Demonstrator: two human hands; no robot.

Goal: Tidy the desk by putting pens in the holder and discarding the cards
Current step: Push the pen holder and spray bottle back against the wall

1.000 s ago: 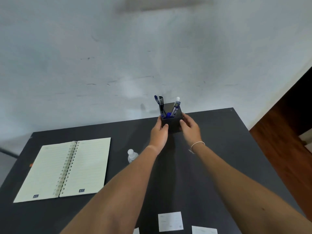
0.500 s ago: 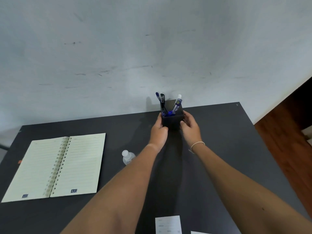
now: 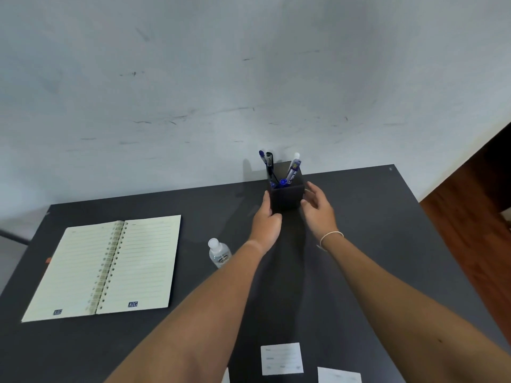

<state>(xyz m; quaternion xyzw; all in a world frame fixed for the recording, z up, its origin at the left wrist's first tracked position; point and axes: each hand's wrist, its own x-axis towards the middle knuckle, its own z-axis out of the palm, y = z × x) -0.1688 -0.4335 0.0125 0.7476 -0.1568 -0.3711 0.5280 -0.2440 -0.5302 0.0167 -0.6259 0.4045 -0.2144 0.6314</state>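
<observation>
A black square pen holder [image 3: 287, 197] stands at the desk's far edge by the wall, with several pens [image 3: 293, 168] sticking out of it. My left hand [image 3: 266, 219] rests against the holder's left side, thumb on its front face. To the right of the holder, my right hand [image 3: 318, 207] has its fingers spread, a small gap showing between them and the holder. White cards lie at the near edge: one card [image 3: 281, 358] between my forearms, a second card [image 3: 338, 375] to its right, and a sliver of a third card [image 3: 226, 377] beside my left arm.
An open spiral notebook [image 3: 105, 266] lies on the left of the dark desk [image 3: 387, 244]. A small clear bottle [image 3: 219, 252] lies next to my left forearm. The wall runs right behind the desk; wooden floor [image 3: 475, 230] shows off the right edge.
The holder has been pushed a little farther back toward the wall. My right hand has loosened from the holder and its fingers have spread; the left hand stays on it.
</observation>
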